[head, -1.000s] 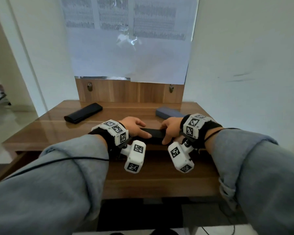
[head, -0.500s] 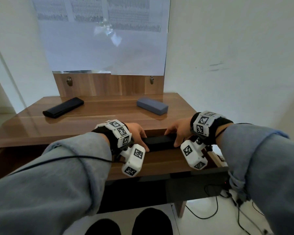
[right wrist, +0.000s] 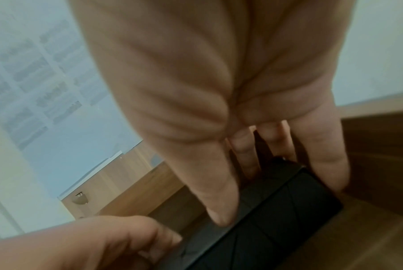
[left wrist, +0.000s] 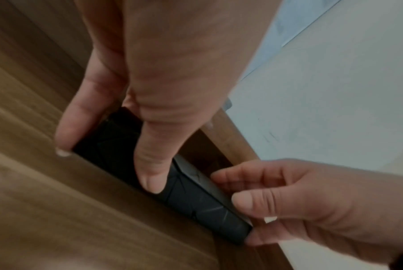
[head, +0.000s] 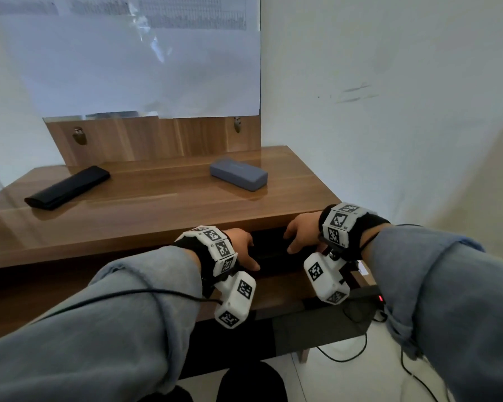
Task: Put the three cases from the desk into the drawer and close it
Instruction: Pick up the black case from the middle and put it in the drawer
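Observation:
A long black case (head: 273,249) hangs crosswise in the gap of the open drawer (head: 276,291), just below the desk's (head: 157,207) front edge. My left hand (head: 251,253) grips its left end between thumb and fingers (left wrist: 64,135). My right hand (head: 291,242) grips the right end, thumb on the near side (right wrist: 221,217). In the left wrist view the case (left wrist: 195,204) lies between the drawer front and the desk edge. Whether it touches the drawer floor is hidden. Another black case (head: 67,188) lies at the desk's back left and a grey case (head: 238,178) at the back right.
A wooden back panel (head: 157,140) with two hooks rises behind the desk, under a large paper sheet. The white wall (head: 389,140) runs close along the desk's right side. Cables and a power strip with a red light (head: 381,299) lie on the floor at the right.
Both hands carried the black case off the desk top, toward me and down into the drawer gap. The head view has swung left and down.

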### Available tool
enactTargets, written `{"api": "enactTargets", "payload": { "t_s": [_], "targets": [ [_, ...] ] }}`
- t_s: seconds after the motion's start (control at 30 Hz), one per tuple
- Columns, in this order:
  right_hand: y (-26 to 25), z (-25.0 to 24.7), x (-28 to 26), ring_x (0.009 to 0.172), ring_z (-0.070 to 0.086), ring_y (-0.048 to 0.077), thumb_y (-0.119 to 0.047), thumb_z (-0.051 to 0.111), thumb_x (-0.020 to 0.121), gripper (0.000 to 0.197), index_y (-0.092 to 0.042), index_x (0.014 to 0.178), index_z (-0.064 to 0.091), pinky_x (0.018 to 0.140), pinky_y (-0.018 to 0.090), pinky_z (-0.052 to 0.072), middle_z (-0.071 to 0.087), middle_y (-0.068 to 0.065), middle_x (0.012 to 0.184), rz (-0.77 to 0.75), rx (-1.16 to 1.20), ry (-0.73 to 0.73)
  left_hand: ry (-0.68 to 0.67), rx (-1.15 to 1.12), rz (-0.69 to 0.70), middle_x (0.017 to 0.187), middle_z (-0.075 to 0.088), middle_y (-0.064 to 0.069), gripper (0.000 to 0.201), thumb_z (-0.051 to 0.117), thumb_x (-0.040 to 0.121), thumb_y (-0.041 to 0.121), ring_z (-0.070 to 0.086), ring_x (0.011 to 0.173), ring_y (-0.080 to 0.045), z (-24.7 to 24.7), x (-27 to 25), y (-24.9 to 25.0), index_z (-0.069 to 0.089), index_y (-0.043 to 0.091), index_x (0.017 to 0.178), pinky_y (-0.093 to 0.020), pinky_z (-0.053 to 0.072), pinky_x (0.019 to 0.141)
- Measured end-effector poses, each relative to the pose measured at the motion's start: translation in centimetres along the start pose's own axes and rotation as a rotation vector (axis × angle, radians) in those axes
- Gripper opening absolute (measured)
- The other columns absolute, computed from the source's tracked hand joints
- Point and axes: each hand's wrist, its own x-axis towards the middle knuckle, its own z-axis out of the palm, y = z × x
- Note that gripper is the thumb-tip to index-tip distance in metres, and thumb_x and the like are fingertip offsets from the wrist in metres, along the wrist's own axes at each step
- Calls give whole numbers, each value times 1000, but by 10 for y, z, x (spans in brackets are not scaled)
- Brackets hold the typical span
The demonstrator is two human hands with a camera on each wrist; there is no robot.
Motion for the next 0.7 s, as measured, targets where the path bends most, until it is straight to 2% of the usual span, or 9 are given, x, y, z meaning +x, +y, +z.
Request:
{"api": "enactTargets", "payload": {
  "t_s": [0.17,0.23,0.27,0.37,0.43,0.47,0.57,0.63,0.7],
  "targets": [
    [2,5,18,122,56,29,-28,62,89,53,-7,136,52,97,38,51,56,12,136,10,-21,-22,26,55,-7,133,59,-15,49,67,86,26,59,118,-29,9,18,9,53,3,127,-34,49,89],
    [3,7,22,117,59,28,-30,61,89,50,-5,132,56,94,37,50,60,12,132,11,-36,-37,18,86,-3,138,56,-15,30,63,88,17,57,122,-28,11,20,9,51,10,115,-31,48,87],
    [3,7,24,113,61,28,-30,60,90,48,-5,131,57,93,36,50,61,13,130,10,-44,-47,23,90,-1,139,55,-14,28,61,89,13,56,124,-28,12,22,9,50,14,115,-29,45,85],
    [4,8,27,96,57,23,-30,57,91,46,-3,128,58,83,34,46,63,13,122,19,-70,-64,-17,69,0,137,56,-12,36,59,90,12,56,123,-26,9,26,7,51,9,125,-25,40,79],
    [4,9,28,94,54,22,-31,55,92,45,-2,127,58,80,31,43,62,12,117,31,-91,-66,-56,53,-5,131,56,-10,38,59,90,15,56,119,-22,4,25,6,49,9,126,-26,39,79],
    [3,9,27,95,54,22,-31,54,93,45,-2,127,58,81,32,42,62,13,119,34,-102,-65,-63,36,-5,129,55,-10,38,58,91,16,55,119,-21,2,24,6,49,9,127,-27,39,80],
    [-1,8,21,97,56,23,-30,55,93,45,-1,127,58,82,32,43,62,14,125,30,-108,-55,-61,-21,3,139,54,-12,53,58,92,20,55,121,-25,-3,16,2,44,5,140,-34,44,90],
    [-5,6,18,93,55,22,-29,57,91,45,-3,127,59,79,31,44,63,12,114,12,-54,-52,-73,-38,21,129,57,-9,52,57,93,22,54,107,-20,-5,11,-2,45,5,140,-33,42,88],
    [-13,3,17,98,60,24,-28,61,89,45,-6,128,60,88,33,51,65,11,115,-8,40,-47,-73,-72,44,120,57,-6,50,57,93,24,54,105,-19,-10,4,-7,49,7,139,-31,41,88]
  ]
}}
